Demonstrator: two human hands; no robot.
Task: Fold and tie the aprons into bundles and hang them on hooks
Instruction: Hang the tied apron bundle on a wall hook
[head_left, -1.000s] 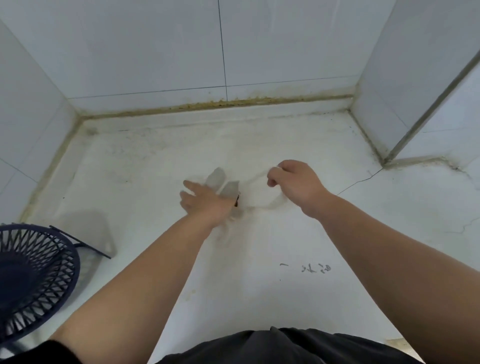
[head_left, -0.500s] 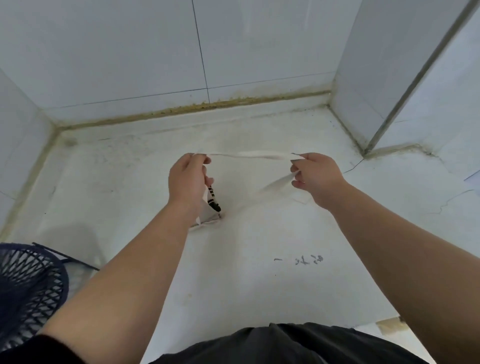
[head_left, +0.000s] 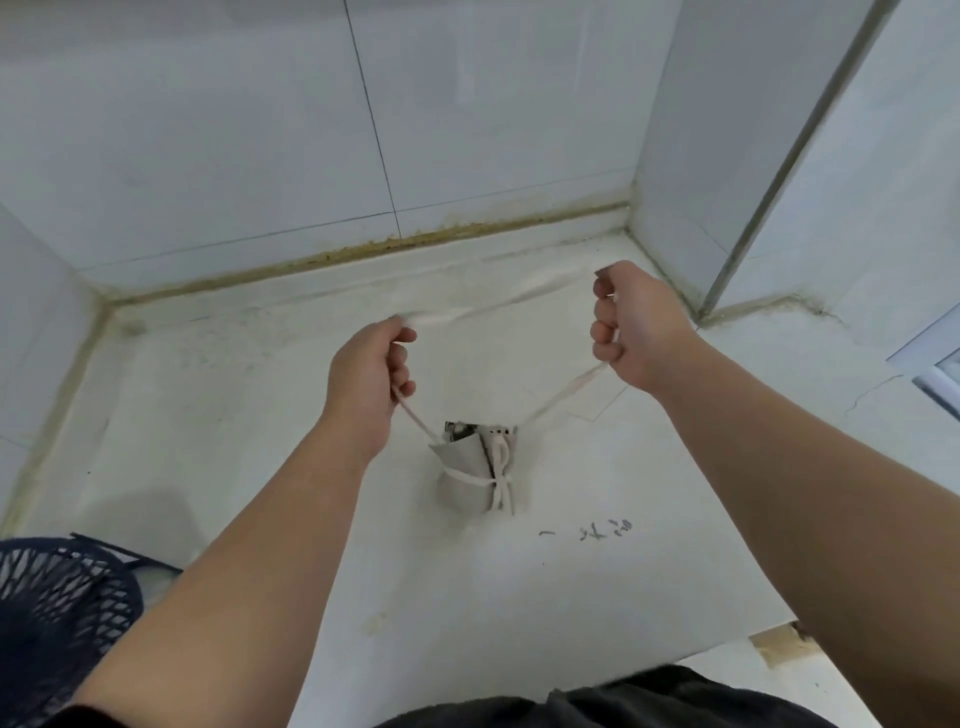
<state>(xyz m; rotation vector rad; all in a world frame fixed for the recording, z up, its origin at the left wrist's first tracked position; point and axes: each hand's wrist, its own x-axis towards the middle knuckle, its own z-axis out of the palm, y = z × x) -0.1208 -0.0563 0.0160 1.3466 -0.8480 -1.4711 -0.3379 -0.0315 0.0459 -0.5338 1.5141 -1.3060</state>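
My left hand and right hand both have their fingers curled tight round the apron's strap, stretching it into a wide loop. 1 second ago the tied apron bundle lay on the counter under my hands. Now it hangs from the strap between my wrists, above the counter's middle. Tying looks done, so hanging comes next, though I see 0 hooks.
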